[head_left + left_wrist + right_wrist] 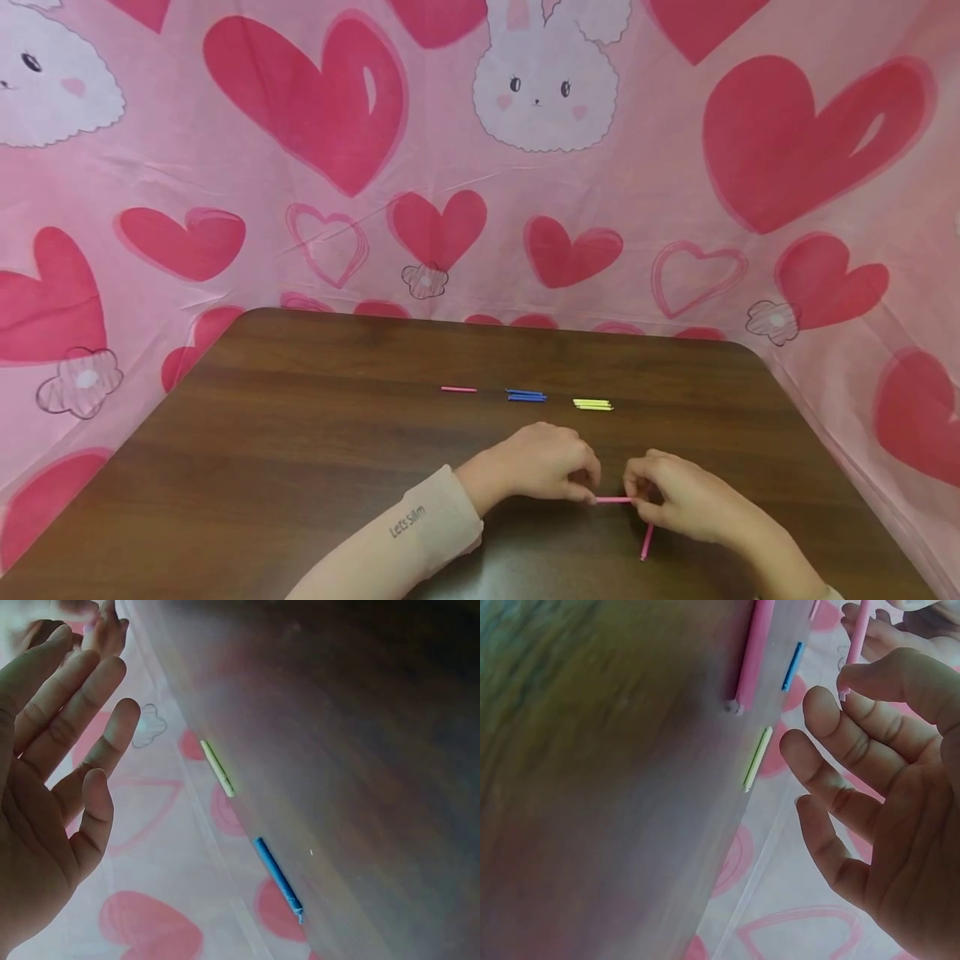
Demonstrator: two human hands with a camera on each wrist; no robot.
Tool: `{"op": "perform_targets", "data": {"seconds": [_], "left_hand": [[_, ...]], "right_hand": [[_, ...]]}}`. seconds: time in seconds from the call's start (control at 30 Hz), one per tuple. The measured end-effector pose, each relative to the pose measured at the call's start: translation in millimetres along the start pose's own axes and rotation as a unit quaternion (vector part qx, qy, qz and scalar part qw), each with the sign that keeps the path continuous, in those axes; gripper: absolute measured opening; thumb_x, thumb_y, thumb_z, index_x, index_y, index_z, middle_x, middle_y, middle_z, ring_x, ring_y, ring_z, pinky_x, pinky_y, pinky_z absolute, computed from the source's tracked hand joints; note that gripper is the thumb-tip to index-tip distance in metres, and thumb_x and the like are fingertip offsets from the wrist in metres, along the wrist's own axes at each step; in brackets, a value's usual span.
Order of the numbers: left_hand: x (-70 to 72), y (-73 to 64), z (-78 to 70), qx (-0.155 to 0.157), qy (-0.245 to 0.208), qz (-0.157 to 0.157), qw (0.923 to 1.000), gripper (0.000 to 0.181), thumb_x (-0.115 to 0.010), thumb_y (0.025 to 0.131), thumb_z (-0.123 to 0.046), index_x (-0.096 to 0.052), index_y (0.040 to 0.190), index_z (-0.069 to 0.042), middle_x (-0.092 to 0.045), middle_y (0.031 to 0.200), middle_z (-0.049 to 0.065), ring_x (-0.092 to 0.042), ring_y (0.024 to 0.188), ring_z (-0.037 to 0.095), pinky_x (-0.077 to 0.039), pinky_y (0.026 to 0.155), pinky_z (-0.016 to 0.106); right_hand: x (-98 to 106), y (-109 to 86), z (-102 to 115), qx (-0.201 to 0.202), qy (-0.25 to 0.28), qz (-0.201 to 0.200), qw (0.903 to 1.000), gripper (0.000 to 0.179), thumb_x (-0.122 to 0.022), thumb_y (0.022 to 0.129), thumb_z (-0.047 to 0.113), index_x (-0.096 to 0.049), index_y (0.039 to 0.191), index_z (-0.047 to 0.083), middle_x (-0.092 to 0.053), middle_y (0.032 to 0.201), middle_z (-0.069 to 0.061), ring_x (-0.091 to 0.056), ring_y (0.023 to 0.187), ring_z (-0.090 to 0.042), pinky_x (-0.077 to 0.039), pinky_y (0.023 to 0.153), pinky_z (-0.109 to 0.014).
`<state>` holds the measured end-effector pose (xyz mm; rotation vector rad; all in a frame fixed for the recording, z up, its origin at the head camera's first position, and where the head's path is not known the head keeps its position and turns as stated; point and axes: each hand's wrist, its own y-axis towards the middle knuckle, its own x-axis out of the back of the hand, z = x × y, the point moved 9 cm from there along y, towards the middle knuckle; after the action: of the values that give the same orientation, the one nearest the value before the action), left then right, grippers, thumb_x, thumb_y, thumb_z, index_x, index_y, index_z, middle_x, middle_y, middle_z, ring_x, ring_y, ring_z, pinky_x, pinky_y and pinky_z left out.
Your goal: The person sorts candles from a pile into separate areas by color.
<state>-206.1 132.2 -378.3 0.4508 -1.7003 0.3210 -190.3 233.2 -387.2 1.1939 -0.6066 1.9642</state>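
Observation:
A pink candle (pixel 613 500) spans the gap between my two hands, level and close above the table. My left hand (pixel 551 462) pinches its left end with thumb and fingertip. The right hand (pixel 682 496) pinches the other end; the right wrist view shows this end between thumb (pixel 885 675) and fingertips, the remaining fingers loosely bent. Another pink candle (pixel 647 542) lies on the table below the right hand, its upper end hidden by that hand. In the left wrist view the point where the left hand (pixel 45 802) meets the candle is hidden.
Farther back on the brown table (pixel 300 433) lie one pink candle (pixel 458 389), a small group of blue candles (pixel 527 397) and a small group of yellow candles (pixel 592 405). A pink cloth (pixel 450 167) with hearts and rabbits hangs behind the table's far edge.

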Motion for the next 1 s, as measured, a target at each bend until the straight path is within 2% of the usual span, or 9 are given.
{"op": "perform_targets", "data": {"seconds": [0.1,0.5,0.63,1.0], "left_hand": [[-0.6,-0.1,-1.8,-0.004,0.006,-0.001,1.0000,0.012,-0.071,0.089,-0.043,-0.075,0.090,-0.031,-0.064,0.079,-0.022,-0.052,0.072,-0.008,-0.039,0.062,0.013],[-2.1,-0.3,-6.4,-0.012,0.016,0.009,0.9998,0.014,-0.071,0.090,-0.041,-0.073,0.083,-0.029,-0.063,0.074,-0.022,-0.050,0.064,-0.008,-0.038,0.056,0.013],[-3.6,-0.2,-5.9,-0.009,0.019,0.012,0.9997,0.014,-0.071,0.090,-0.040,-0.073,0.080,-0.030,-0.063,0.072,-0.022,-0.050,0.063,-0.008,-0.038,0.057,0.014],[-4.9,1.9,-3.4,0.004,0.041,0.018,0.9990,0.019,-0.072,0.088,-0.041,-0.070,0.072,-0.032,-0.057,0.064,-0.022,-0.049,0.060,-0.006,-0.037,0.057,0.018]], "right_hand": [[-0.9,1.1,1.0,-0.001,0.002,0.005,1.0000,0.024,-0.075,0.081,0.007,-0.058,0.084,0.024,-0.049,0.081,0.011,-0.044,0.073,0.002,-0.040,0.059,-0.019],[-0.9,4.8,7.4,-0.007,0.014,0.001,0.9999,0.023,-0.074,0.080,0.007,-0.058,0.083,0.024,-0.048,0.080,0.012,-0.045,0.071,0.001,-0.040,0.057,-0.019],[-2.5,5.7,8.0,-0.011,0.019,0.006,0.9997,0.022,-0.074,0.081,0.006,-0.059,0.083,0.023,-0.048,0.079,0.011,-0.045,0.070,0.001,-0.040,0.056,-0.019],[-0.2,7.5,13.5,0.002,0.004,-0.014,0.9999,0.030,-0.074,0.077,0.003,-0.055,0.080,0.027,-0.046,0.078,0.012,-0.043,0.069,0.001,-0.040,0.055,-0.018]]}}
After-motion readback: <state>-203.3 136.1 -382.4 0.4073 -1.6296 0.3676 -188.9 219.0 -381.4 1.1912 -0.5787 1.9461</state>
